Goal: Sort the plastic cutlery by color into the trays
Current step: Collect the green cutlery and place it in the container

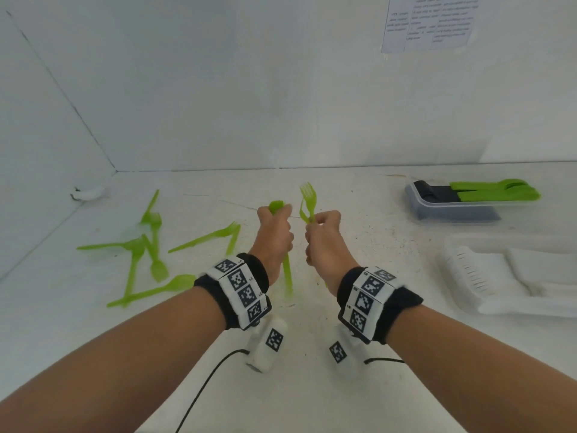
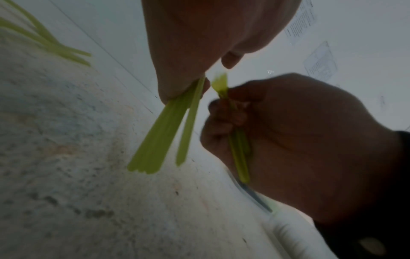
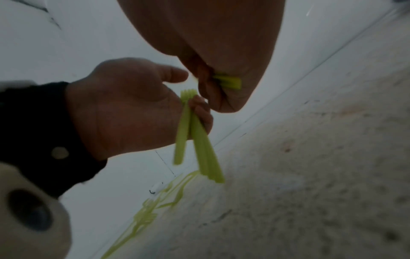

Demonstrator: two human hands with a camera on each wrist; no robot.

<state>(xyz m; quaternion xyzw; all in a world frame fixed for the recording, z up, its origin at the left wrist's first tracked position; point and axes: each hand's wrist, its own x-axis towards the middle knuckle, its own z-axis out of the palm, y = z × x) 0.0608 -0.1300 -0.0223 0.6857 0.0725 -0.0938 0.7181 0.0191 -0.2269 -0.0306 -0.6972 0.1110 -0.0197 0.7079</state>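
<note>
Green plastic cutlery [image 1: 307, 201] rises in two upright bunches above the table, the left hand [image 1: 274, 235] fisted round several handles, the right hand [image 1: 324, 242] curled round forks, apparently two, though blur obscures the count. Squaring each bundle's handles before carrying should stop pieces slipping free. More green pieces [image 1: 146, 248] lie scattered at left on the scuffed white tabletop [image 1: 359, 195]; a clear tray [image 1: 452, 204] already holding green cutlery sits far right, a white tray [image 1: 505, 276] nearer, beneath a paper notice [image 1: 427, 23] on the white wall.

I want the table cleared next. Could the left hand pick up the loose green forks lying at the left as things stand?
Probably not yet: the left hand already grips a bundle of green plastic cutlery, though nothing blocks the loose green plastic forks.
</note>
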